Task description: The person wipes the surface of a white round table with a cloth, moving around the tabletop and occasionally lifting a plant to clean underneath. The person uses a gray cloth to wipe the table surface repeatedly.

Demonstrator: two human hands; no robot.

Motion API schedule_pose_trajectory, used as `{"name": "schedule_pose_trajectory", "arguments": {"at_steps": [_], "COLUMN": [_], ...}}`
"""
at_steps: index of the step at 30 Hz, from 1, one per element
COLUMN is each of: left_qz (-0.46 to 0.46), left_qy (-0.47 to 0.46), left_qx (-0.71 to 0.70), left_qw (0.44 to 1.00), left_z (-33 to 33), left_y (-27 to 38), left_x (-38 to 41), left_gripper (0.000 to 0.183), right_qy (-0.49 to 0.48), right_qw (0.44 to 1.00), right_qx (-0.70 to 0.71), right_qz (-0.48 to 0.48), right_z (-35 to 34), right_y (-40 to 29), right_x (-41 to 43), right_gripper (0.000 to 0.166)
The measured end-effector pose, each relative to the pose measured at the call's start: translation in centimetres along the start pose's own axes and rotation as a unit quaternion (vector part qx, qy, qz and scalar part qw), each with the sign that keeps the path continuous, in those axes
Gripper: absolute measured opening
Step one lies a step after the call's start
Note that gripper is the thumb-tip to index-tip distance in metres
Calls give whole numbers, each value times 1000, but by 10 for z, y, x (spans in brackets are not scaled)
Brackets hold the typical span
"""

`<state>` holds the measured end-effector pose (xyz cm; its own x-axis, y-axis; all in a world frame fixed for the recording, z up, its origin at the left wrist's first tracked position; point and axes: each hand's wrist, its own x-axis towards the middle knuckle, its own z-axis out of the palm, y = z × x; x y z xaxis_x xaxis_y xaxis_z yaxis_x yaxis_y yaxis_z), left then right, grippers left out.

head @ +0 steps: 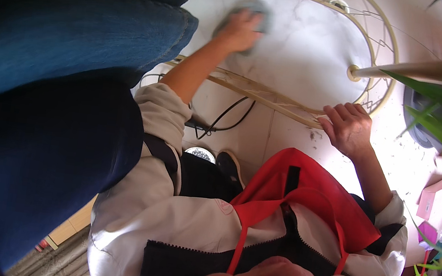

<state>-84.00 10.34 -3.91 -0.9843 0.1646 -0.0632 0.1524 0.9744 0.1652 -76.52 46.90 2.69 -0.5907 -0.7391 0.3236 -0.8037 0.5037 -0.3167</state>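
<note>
My left hand (241, 32) is pressed on a grey-green cloth (251, 6), blurred by motion, on the white marble-patterned shelf top (309, 36). The shelf is oval at its right end and has a gold-coloured wire railing (392, 47) around it. At the near right corner, my right hand (348, 127) has its fingers curled over the railing's near rail; the rail is partly hidden beneath it. A pole (414, 70) rises from a round fitting at the shelf's right end.
Blue denim jeans (79, 39) hang close on the left. Below the shelf are a black cable (238, 119) and my dark shoe (229, 164). Green plant leaves (430, 103), a pink box (433, 195) and dark specks (315, 136) on the tiled floor lie to the right.
</note>
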Motion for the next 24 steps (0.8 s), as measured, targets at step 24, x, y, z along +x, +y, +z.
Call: {"name": "schedule_pose_trajectory", "arguments": {"at_steps": [24], "left_qz": [-72], "left_qy": [68], "left_qx": [301], "left_qw": [948], "left_z": [17], "left_y": [-279], "left_x": [28], "left_gripper": [41], "right_qy": [13], "right_qw": [1000], "right_qx": [-21], "right_qz": [-6], "right_z": [22], "right_y": [6], "right_x": [28], "right_gripper": [21]}}
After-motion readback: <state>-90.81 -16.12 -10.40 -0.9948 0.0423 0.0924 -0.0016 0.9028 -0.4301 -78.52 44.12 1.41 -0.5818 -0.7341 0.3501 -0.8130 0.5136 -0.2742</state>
